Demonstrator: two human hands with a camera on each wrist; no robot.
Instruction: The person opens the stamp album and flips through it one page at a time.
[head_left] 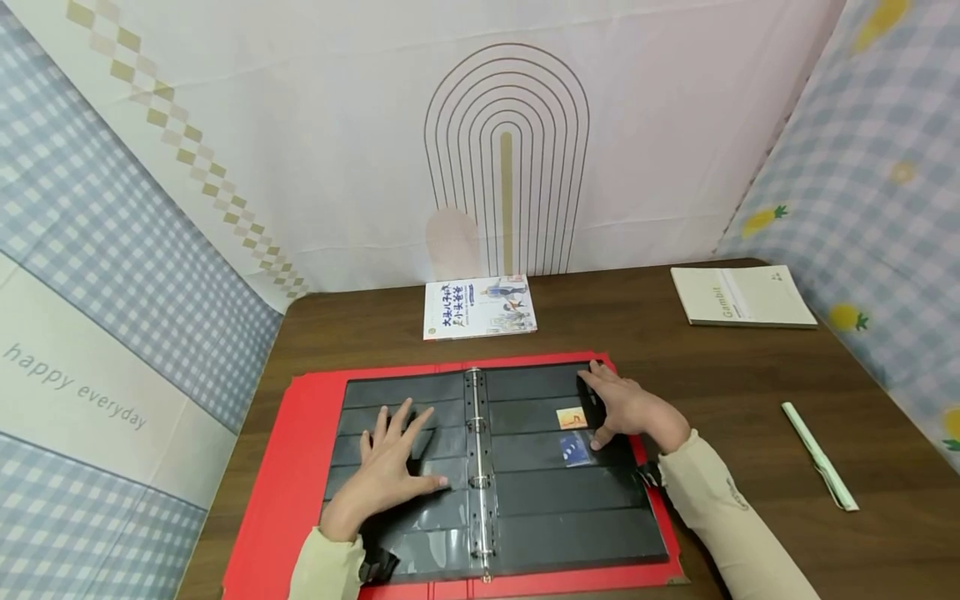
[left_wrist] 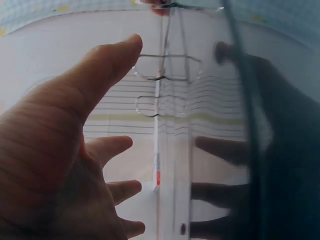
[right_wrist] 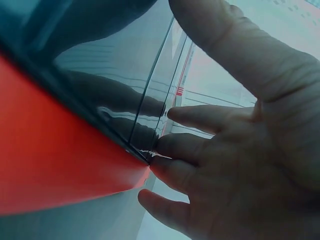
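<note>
The 2 cards [head_left: 575, 451] lay near the right edge of the album [head_left: 285, 450], just left of the right hand [head_left: 628, 408], spread wide — the left hand [head_left: 388, 469], also spread, was farther.

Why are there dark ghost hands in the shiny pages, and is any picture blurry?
Left wrist view: the left hand reflects darkly in the glossy left page, everything soft and hazy; right wrist view: the shadowy right hand reflects in the right page; head view: clearer, with pale glare low on the left page.
</note>
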